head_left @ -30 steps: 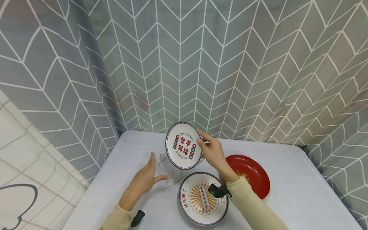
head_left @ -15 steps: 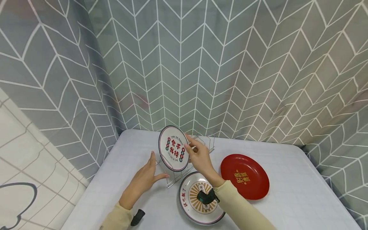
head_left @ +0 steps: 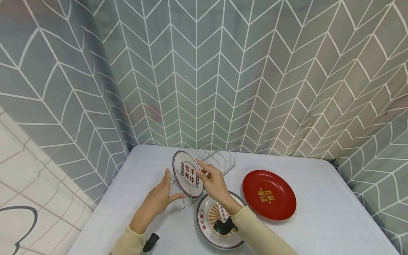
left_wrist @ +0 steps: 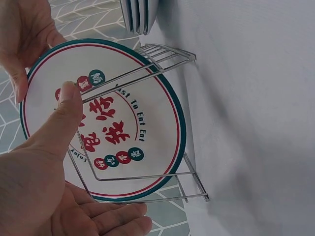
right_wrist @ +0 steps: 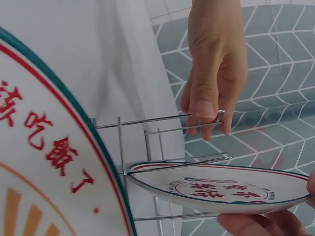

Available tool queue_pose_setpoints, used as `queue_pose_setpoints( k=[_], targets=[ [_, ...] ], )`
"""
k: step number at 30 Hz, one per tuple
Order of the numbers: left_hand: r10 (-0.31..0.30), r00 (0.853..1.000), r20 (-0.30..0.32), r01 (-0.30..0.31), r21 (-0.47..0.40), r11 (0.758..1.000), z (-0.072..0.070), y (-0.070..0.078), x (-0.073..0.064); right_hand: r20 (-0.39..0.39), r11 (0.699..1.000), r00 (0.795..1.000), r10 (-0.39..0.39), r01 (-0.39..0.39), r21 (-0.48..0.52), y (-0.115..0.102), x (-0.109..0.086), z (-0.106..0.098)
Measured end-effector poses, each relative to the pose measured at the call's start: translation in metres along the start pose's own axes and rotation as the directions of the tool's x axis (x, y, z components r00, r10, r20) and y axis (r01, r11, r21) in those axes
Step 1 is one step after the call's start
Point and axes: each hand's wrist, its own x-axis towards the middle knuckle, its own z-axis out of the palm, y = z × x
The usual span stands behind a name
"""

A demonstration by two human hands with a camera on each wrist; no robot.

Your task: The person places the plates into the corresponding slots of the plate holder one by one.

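Observation:
My right hand pinches the right edge of a round white plate with a dark green rim and red lettering. The plate stands tilted on edge among the wires of a metal dish rack. In the right wrist view its lower edge sits between the rack's wires. My left hand is at the rack's near left end, thumb and fingers spread. Its thumb touches a rack wire in the left wrist view, in front of the plate; the other fingers extend below, beside the wires.
A stack of larger white plates with an orange sunburst lies in front of the rack, partly under my right forearm. To the right lies a red oval plate with gold lettering. A patterned grey curtain hangs behind the white-covered table.
My right hand has brought the plate left and down into the rack, turning it more edge-on. The red plate has come into fuller view. My left hand has stayed at the rack.

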Motion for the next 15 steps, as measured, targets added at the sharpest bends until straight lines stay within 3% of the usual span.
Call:
queue_pose_setpoints(
  k=[11,15],
  targets=[
    [0.002,1.000,-0.008,-0.002,0.013,1.000,-0.0018,0.0015,0.0011,-0.005,1.000,1.000,-0.023,0.023,0.003,0.0064,-0.0049,0.0007],
    [-0.001,1.000,-0.002,0.001,0.009,1.000,-0.0015,0.0022,0.0007,0.024,0.999,0.999,0.021,-0.022,0.029,0.0049,-0.0085,-0.0057]
  ],
)
